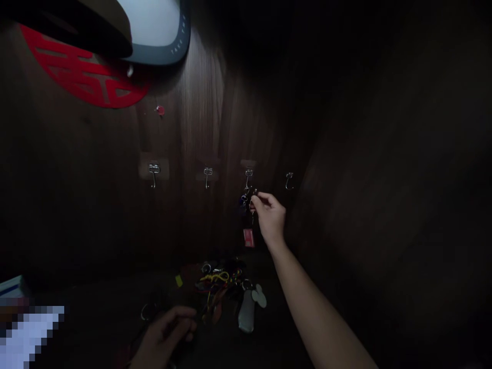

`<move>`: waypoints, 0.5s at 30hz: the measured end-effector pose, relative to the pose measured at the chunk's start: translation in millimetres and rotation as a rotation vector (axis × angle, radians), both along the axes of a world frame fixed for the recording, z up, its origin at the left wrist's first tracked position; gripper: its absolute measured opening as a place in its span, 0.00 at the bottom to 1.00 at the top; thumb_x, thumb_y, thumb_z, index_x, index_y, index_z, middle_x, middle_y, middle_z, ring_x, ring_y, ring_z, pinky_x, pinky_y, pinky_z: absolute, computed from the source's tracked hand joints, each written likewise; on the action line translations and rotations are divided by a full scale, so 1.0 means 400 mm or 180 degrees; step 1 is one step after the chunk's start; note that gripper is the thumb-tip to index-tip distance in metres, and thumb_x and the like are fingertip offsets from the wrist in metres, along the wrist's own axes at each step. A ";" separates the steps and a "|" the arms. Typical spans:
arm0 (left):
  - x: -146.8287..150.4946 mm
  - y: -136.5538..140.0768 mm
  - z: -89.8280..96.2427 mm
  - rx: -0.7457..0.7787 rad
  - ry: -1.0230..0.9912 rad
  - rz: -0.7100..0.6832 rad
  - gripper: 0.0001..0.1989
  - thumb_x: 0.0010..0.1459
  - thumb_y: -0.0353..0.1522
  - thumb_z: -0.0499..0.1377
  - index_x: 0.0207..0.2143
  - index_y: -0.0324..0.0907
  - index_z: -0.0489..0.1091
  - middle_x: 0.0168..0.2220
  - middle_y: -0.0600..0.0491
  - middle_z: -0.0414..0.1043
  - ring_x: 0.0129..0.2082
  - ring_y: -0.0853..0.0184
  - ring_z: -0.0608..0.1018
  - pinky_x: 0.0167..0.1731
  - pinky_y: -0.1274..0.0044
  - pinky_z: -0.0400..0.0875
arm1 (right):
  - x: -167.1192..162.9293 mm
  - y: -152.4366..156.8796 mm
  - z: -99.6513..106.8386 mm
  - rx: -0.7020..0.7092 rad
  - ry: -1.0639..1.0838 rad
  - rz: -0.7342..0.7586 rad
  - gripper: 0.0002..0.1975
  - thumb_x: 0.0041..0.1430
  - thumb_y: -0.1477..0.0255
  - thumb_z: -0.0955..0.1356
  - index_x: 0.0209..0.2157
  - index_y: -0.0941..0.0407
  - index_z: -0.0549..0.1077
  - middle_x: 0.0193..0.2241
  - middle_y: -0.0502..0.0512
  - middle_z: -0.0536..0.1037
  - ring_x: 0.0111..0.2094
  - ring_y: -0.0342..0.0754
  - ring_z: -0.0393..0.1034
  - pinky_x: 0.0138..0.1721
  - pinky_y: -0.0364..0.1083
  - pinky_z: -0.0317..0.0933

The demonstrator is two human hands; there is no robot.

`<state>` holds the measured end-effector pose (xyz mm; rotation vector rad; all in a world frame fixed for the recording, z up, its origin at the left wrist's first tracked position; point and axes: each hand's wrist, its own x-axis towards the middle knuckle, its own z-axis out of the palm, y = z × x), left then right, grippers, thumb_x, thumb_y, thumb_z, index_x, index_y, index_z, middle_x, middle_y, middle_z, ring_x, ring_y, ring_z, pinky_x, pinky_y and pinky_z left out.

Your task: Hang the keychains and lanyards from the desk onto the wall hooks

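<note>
My right hand is raised to the third hook on the dark wood panel, thumb and forefinger pinched on a keychain. A red rectangular tag hangs below those fingers. Beside them, a blue key bunch dangles from the same hook. Lower down, my left hand is loosely curved with its fingers apart, and I see nothing in it. Near it lies a pile of keychains with a yellow cord, a grey fob and a pale rounded tag.
More metal hooks line the panel: one at left, another beside it, and one at right. Above are caps and a red paper cutout. A pale box stands at lower left. The right side is very dark.
</note>
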<state>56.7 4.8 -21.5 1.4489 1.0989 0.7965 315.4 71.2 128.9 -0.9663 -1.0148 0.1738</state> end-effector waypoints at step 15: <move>0.003 -0.001 0.003 0.0055 -0.0135 -0.0167 0.15 0.49 0.44 0.57 0.32 0.44 0.74 0.28 0.54 0.77 0.30 0.65 0.76 0.34 0.78 0.68 | 0.024 0.079 -0.038 -0.0266 -0.0505 -0.0445 0.12 0.48 0.62 0.69 0.30 0.57 0.74 0.25 0.52 0.76 0.27 0.47 0.72 0.29 0.45 0.65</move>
